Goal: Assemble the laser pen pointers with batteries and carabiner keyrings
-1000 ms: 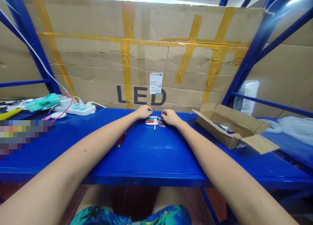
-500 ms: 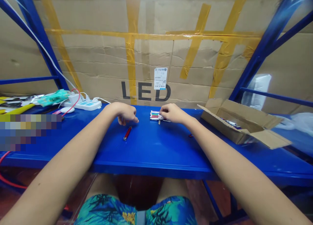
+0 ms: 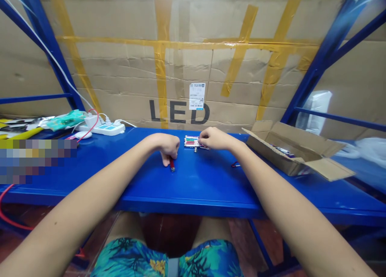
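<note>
On the blue table, my left hand [image 3: 170, 149] is closed on a short red tube [image 3: 172, 165] with a silvery end, which points toward the table's front edge. To the right, a row of thin coloured tubes [image 3: 190, 141] lies side by side near the back of the table. My right hand [image 3: 208, 138] rests at the right end of that row, its fingers pinched together over the tubes. What its fingertips grip is too small to tell. Small metal pieces [image 3: 196, 149] sit just below the row.
An open cardboard box [image 3: 280, 164] with shiny items inside stands at right. A small red looped item [image 3: 233, 164] lies by my right forearm. At left are a white power strip [image 3: 110, 128], cables and a teal packet [image 3: 68, 119]. A large carton [image 3: 126, 76] stands behind.
My left hand has moved right and closed on the red tube, which has shifted right and turned more upright in view. My right hand stays by the row.
</note>
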`<move>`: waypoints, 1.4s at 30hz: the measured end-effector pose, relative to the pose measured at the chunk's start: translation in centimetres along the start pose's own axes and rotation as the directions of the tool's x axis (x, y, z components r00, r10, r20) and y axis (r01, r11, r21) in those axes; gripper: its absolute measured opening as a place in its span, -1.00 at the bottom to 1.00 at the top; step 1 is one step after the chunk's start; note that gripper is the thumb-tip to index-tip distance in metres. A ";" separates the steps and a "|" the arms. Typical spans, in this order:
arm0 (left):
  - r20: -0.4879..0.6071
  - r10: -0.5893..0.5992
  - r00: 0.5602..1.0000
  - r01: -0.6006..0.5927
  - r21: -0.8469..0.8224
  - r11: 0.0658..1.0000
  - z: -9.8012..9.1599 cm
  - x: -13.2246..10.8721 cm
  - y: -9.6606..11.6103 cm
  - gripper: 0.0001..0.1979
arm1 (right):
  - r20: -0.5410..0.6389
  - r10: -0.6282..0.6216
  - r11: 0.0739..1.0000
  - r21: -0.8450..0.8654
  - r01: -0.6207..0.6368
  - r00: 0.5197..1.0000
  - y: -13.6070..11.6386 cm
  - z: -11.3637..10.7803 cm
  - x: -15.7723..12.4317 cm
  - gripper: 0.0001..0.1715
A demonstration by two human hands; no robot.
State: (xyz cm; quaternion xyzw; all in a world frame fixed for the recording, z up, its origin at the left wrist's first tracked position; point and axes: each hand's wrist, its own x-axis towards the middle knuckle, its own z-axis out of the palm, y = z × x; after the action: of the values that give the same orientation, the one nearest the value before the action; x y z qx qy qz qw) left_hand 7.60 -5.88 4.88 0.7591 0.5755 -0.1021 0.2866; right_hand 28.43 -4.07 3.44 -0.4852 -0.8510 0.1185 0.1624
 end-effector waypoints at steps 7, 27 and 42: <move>-0.307 0.000 0.952 -0.011 -0.034 0.999 2.5 1.3 4.3 -0.92 | 0.476 0.061 0.983 0.124 -0.136 0.877 -2.7 0.3 -1.4 -0.61; -0.481 0.556 0.679 -0.346 0.458 0.819 2.3 3.7 1.3 -0.80 | 0.230 0.142 0.987 0.035 -0.154 0.963 3.3 -2.6 -3.0 -0.87; -0.436 0.563 0.702 -0.226 0.614 0.757 3.2 4.7 1.5 -0.72 | 0.254 0.089 0.989 0.096 -0.117 0.963 3.2 -2.0 -2.5 -0.88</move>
State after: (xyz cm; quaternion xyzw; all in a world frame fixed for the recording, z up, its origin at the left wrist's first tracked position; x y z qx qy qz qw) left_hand 11.08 -4.14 0.46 0.9076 0.4012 0.0586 -0.1087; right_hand 32.90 -4.53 3.76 -0.5005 -0.8304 0.2334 0.0742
